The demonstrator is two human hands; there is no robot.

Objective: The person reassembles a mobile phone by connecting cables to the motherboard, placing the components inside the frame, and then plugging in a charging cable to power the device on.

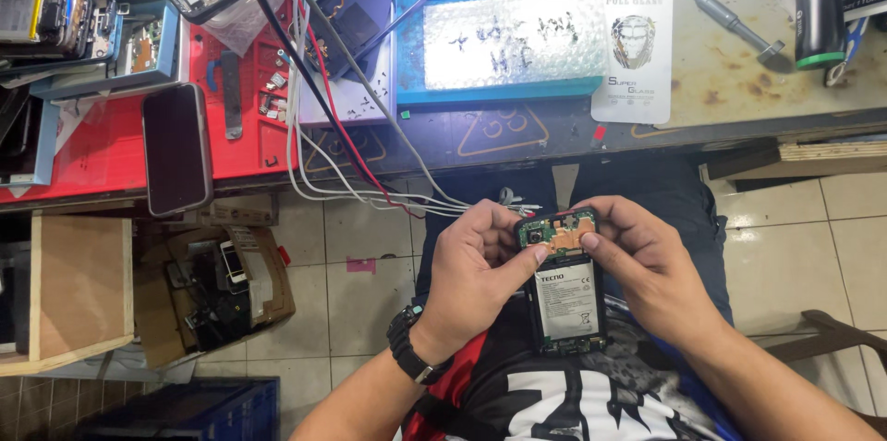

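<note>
The phone [565, 282] lay back-off over the lap, green board and white-labelled battery exposed. The left hand [473, 270] and right hand [644, 267] clamped its top end, thumbs pressing the board.

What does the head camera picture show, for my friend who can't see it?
Both hands, left hand and right hand, hold an opened phone with its back cover off, thumbs pressing near its top. Beyond is a cluttered workbench with another phone, cables and tools.
</note>
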